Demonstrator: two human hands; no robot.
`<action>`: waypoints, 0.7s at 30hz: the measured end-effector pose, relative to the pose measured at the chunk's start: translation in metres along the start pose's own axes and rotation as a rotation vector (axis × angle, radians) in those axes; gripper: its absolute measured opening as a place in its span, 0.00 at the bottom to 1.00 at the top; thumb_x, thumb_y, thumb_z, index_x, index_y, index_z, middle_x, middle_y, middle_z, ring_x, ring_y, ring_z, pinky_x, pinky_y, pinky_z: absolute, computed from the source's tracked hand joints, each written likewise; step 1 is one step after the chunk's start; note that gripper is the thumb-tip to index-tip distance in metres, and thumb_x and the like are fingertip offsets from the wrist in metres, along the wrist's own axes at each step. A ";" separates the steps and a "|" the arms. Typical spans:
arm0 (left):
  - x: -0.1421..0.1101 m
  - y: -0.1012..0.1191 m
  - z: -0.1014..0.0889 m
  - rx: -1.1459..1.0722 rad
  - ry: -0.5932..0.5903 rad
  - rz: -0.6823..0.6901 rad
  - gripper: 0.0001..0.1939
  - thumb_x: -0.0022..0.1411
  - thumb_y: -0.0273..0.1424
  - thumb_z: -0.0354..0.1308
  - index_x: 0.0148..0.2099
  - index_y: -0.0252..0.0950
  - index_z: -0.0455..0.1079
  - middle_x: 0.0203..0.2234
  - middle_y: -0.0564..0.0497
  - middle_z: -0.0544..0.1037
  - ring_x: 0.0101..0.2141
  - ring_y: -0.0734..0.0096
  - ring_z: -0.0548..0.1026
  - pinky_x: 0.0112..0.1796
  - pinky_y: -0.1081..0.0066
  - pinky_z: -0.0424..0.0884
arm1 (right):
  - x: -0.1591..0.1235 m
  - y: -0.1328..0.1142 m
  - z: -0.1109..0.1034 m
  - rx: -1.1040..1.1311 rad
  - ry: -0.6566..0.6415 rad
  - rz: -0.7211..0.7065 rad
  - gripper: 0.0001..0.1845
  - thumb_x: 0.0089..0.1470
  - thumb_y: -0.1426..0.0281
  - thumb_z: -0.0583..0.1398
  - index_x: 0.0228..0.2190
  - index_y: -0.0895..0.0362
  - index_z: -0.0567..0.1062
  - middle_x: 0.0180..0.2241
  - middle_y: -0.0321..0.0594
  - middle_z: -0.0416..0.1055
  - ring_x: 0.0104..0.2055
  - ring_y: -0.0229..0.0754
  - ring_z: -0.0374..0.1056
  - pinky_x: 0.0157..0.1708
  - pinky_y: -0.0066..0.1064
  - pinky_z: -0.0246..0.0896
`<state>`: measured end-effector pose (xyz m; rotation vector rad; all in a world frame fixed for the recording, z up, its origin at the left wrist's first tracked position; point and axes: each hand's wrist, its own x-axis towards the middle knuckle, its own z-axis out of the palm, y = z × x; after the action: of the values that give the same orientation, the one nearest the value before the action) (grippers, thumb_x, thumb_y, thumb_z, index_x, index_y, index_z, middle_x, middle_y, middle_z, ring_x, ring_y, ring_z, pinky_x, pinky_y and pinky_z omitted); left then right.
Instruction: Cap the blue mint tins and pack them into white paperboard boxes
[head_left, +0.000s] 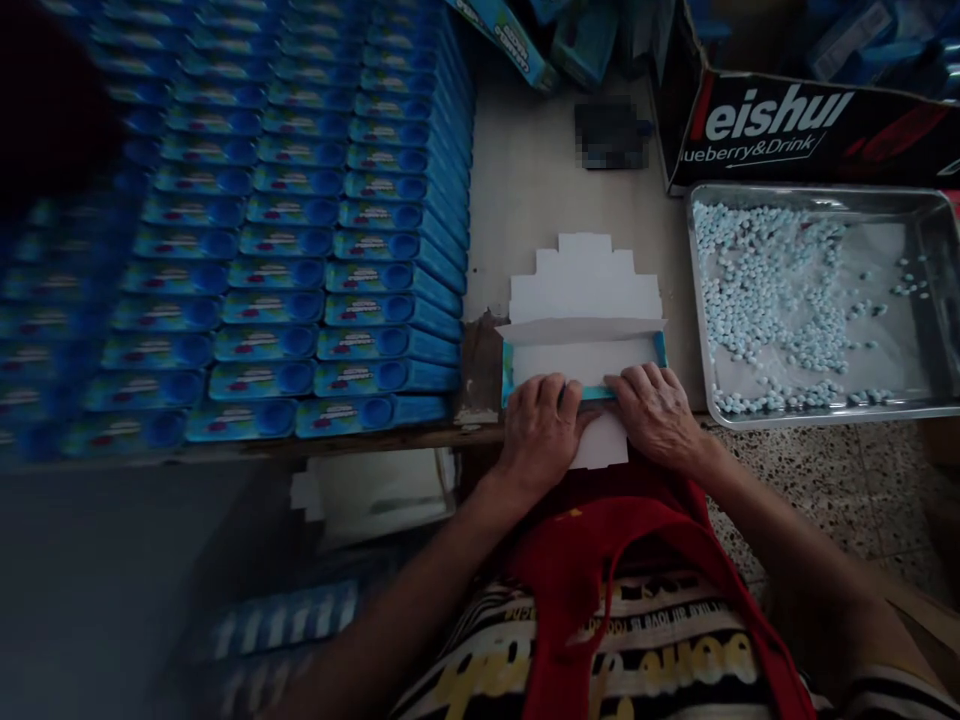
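Note:
A flat white carton blank (pixel 583 285) with a blue printed edge lies on the table's near edge, partly folded into a shallow box. My left hand (pixel 541 430) presses on its near fold, fingers curled down over the card. Beside it my right hand (pixel 654 412) also bears on the same fold, fingers bent onto the blue rim. The two hands nearly touch at the thumbs. The lower flap of the blank hangs over the table edge between my wrists.
Stacked rows of finished blue boxes (pixel 300 230) fill the table's left side. A metal tray (pixel 937 300) with small pale blue tablets (pixel 772 290) sits at right. A dark cardboard carton (pixel 810 125) stands behind it. More white blanks (pixel 382 490) lie below the table.

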<state>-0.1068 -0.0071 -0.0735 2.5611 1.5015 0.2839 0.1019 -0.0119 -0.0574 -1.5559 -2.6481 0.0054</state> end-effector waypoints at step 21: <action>0.065 -0.051 -0.059 -0.104 -0.325 0.508 0.10 0.64 0.20 0.59 0.36 0.41 0.75 0.33 0.47 0.79 0.39 0.58 0.77 0.48 0.59 0.69 | 0.011 0.020 -0.095 0.586 -0.313 -0.111 0.18 0.71 0.70 0.57 0.60 0.51 0.72 0.51 0.43 0.80 0.50 0.43 0.76 0.46 0.34 0.68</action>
<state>-0.1330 0.0767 -0.0230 2.6984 0.7000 -0.0026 0.1200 0.0047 0.0376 -1.2839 -2.5810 0.9919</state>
